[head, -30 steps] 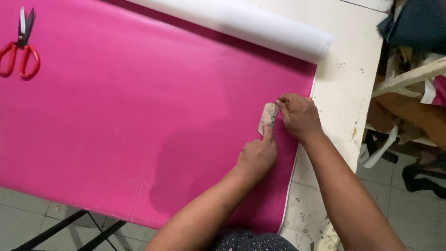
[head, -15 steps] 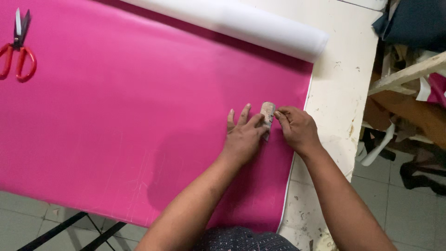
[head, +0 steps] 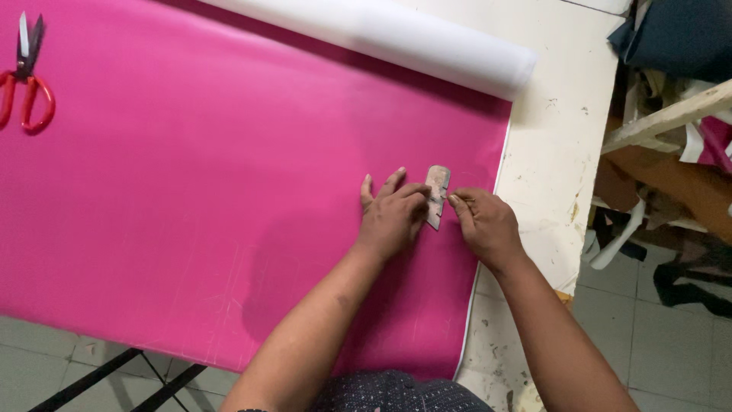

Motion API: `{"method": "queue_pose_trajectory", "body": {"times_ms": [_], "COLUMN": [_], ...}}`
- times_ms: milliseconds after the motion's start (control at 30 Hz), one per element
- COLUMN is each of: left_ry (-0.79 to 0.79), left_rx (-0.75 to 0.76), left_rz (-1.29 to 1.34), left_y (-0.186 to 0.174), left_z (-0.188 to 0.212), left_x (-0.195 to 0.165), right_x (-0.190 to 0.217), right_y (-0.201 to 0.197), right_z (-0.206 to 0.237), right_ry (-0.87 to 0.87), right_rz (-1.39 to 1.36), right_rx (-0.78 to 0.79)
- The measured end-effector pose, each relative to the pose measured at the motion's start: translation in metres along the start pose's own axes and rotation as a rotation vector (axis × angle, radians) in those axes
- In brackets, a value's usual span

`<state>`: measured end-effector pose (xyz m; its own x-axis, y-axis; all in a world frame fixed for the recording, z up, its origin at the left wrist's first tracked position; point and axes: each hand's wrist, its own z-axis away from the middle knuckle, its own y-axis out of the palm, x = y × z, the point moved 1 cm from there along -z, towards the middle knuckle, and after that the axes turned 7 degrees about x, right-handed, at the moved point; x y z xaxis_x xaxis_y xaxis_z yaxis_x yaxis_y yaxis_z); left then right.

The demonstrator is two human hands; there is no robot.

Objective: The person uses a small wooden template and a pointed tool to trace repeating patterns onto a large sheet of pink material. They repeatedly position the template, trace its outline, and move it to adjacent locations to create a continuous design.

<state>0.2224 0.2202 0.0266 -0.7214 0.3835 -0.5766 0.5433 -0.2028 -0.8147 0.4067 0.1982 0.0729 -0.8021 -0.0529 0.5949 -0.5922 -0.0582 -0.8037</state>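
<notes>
A broad sheet of glossy pink vinyl-like material (head: 229, 191) lies flat across the off-white, paint-chipped counter (head: 564, 152), covering most of it. Its far end runs into a roll whose white backing faces outward (head: 396, 38). The sheet's right edge shows a thin white border and stops short of the counter's right side, leaving a bare strip there.

A small, flat, grey-beige template piece with notched edges (head: 437, 194) lies on the pink sheet, close to the sheet's right edge and below the roll.

The left hand (head: 393, 217) rests palm down on the sheet, fingers spread and extended, with its fingertips pressing on the left side of the template piece. It is not closed around anything; it pins the piece flat.

The right hand (head: 484, 225) sits just right of the template, fingers curled with the thumb and forefinger pinched together at the piece's right edge. Whether a thin marking tool sits in that pinch cannot be told.

A pair of scissors with red loop handles (head: 27, 84) lies on the pink sheet at the far left, well apart from both hands, blades pointing away from the person.

To the right of the counter, a wooden frame (head: 671, 114) stands over a tiled floor (head: 663, 343), with dark cloth and scraps piled around it.
</notes>
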Motion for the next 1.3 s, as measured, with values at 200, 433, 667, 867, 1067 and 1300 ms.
{"method": "queue_pose_trajectory", "body": {"times_ms": [200,433,667,867,1067,1300], "left_ry": [-0.011,0.004,-0.018,-0.040,-0.049,-0.020], "left_rx": [0.004,0.015,0.099,0.141,0.153,0.110], "left_rz": [0.035,0.034,0.047,0.066,0.092,0.085], "left_y": [0.001,-0.001,-0.007,-0.007,-0.004,-0.004], "left_z": [-0.002,-0.002,-0.001,-0.001,-0.002,0.000], "left_x": [0.004,0.005,0.003,0.006,0.009,0.011], "right_x": [0.006,0.004,0.002,0.004,0.009,0.016], "right_y": [0.001,0.003,0.004,0.006,0.017,0.027], "right_z": [0.020,0.024,0.042,0.046,0.038,0.021], "right_ry": [-0.056,-0.040,-0.075,-0.117,-0.158,-0.219], "right_rz": [0.007,-0.035,-0.001,-0.017,-0.058,-0.109], "right_rx": [0.048,0.031,0.040,0.012,-0.020,-0.065]}}
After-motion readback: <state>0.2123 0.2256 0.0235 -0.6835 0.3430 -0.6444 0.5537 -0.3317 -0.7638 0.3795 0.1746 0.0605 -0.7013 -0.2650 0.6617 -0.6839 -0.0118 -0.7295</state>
